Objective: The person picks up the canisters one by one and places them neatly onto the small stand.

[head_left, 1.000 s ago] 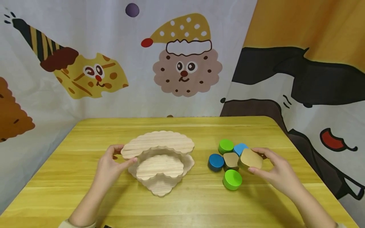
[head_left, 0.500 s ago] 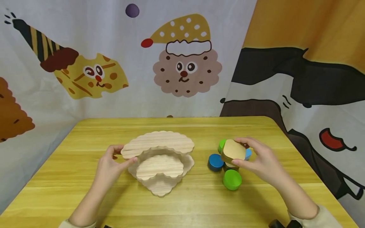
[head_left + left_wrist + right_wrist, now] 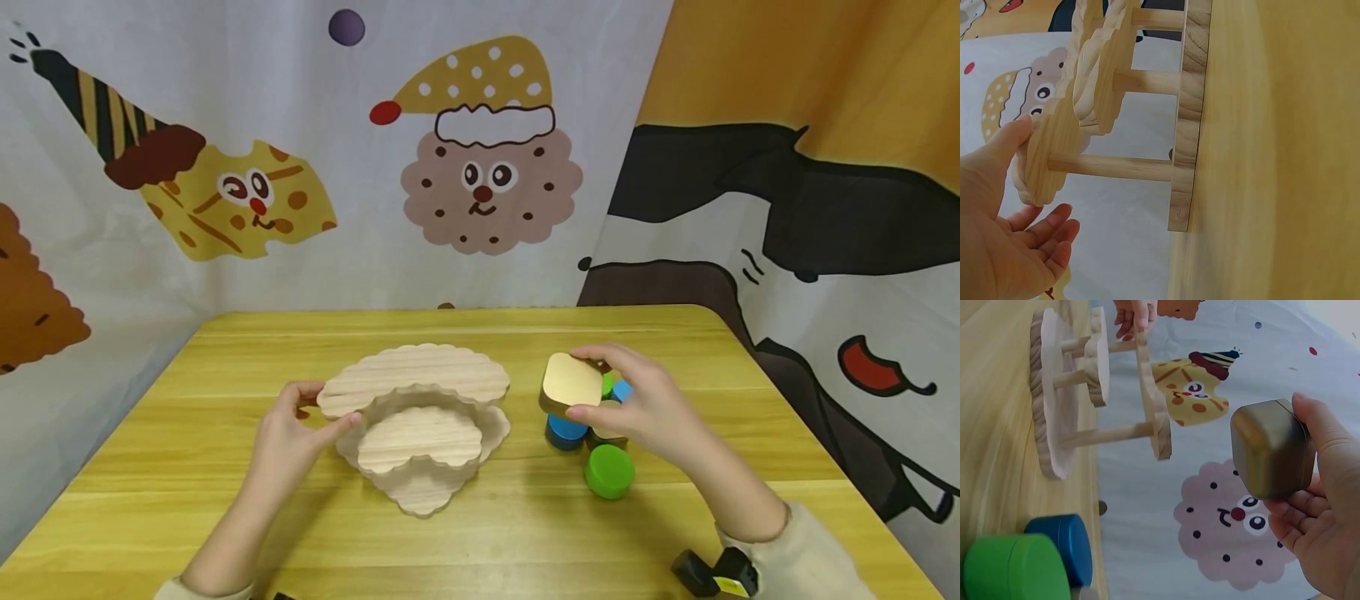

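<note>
A pale wooden tiered stand (image 3: 414, 375) with scalloped edges stands left of the table's middle. Round pegs (image 3: 1110, 165) join its raised shelves to the base. My left hand (image 3: 296, 429) pinches the left end of its top shelf, thumb above and fingers below. My right hand (image 3: 641, 404) grips a small gold tin (image 3: 572, 382) by its sides, thumb on the near side. It is held up over a dark blue tin (image 3: 566, 433), partly covering it in the head view. In the right wrist view the gold tin (image 3: 1272, 450) looks boxy with rounded corners and a lid seam.
Under and beside my right hand are a second gold tin (image 3: 607, 417), a front green tin (image 3: 610, 472), and partly hidden light blue (image 3: 621, 391) and rear green (image 3: 607, 384) tins. The wooden table (image 3: 480, 558) ends at a cartoon-printed cloth (image 3: 300, 283).
My right hand has carried the gold tin leftward across the group of tins, from its right side to above the dark blue one. My left hand and the stand have stayed put.
</note>
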Action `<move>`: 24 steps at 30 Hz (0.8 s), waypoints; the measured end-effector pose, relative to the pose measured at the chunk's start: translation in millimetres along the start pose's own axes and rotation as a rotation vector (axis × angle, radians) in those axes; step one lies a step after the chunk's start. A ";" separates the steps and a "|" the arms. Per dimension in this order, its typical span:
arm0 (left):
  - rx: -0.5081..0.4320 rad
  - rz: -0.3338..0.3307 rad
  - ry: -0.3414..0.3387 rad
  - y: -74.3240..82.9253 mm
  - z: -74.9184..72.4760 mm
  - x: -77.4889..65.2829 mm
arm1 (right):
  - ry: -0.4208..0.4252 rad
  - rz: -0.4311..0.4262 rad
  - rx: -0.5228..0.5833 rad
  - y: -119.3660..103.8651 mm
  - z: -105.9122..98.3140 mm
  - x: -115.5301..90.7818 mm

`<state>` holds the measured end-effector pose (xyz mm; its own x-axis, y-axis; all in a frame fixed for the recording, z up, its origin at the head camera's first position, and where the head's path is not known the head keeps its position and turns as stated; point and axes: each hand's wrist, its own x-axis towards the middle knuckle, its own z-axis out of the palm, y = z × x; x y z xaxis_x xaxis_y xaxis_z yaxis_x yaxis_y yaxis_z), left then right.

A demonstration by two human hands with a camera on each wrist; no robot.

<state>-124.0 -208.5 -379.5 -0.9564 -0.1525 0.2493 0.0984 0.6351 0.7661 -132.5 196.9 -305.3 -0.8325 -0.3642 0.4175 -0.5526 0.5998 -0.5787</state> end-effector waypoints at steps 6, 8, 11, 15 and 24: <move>-0.006 0.009 -0.006 0.6 -0.8 0.1 | -0.016 -0.002 0.024 -8.5 7.5 13.5; -0.010 0.013 -0.009 0.7 -0.8 0.2 | -0.018 -0.005 0.031 -10.4 10.1 17.4; -0.015 0.016 -0.013 0.8 -0.9 0.2 | -0.021 -0.014 0.046 -14.0 13.7 22.7; -0.014 0.018 -0.010 -0.8 -0.5 0.4 | -0.021 -0.044 0.086 -18.9 18.7 29.9; -0.021 0.031 0.000 -5.0 1.6 0.6 | -0.032 -0.067 0.143 -26.7 36.2 46.0</move>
<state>-125.5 -210.5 -384.2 -0.9528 -0.1330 0.2728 0.1335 0.6235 0.7703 -157.5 138.4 -296.0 -0.7932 -0.4238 0.4373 -0.6050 0.4668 -0.6450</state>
